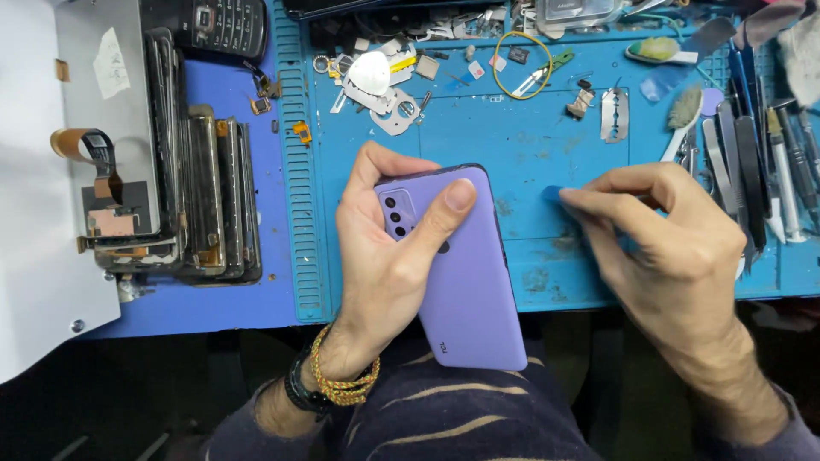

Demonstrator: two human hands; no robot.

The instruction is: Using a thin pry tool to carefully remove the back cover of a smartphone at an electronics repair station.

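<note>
Stack of old phones (201,192) sits far left on the desk (530,145), my left hand (389,248) is wrapped around the purple phone (470,282) lying face down at the desk's front edge, and my right hand (675,248) is pinching a little blue pick (552,193) just beside it.

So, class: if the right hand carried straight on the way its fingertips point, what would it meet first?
The right hand points left, pinching a small blue pick. Going straight on, it would likely first meet the edge of the purple phone held by the left hand, though height above the blue mat is unclear.
</note>
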